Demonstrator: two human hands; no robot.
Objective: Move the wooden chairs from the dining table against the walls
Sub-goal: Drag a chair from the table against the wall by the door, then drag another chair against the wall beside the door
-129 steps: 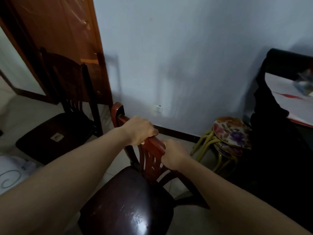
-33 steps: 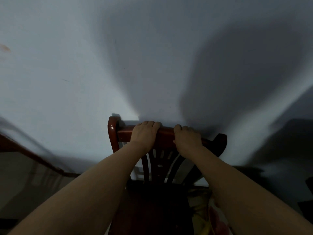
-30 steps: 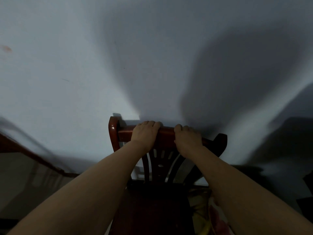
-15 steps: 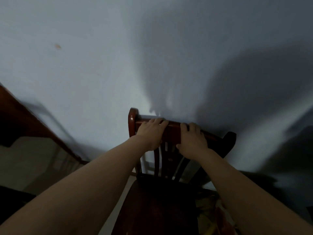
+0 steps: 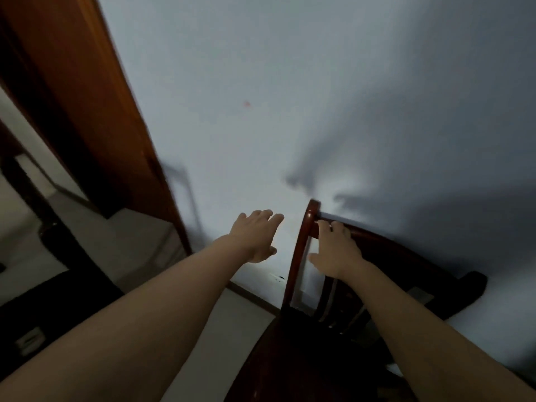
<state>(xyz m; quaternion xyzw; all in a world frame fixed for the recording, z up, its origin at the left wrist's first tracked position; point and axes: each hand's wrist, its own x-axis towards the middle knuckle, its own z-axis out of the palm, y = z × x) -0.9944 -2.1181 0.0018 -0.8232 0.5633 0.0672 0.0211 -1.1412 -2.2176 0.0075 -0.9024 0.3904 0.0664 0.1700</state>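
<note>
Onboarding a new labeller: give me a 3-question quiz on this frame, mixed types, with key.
1. True or false: both hands grip the wooden chair.
2. Multiple choice: where is the left hand?
A. on the chair's top rail
B. in the air to the left of the chair, fingers spread, holding nothing
C. on the door
3. Fill in: the chair's backrest faces the ___.

Key
1. False. Only the right hand lies on the top rail, near its left corner; whether it grips or just rests there cannot be told.
2. B
3. wall
</note>
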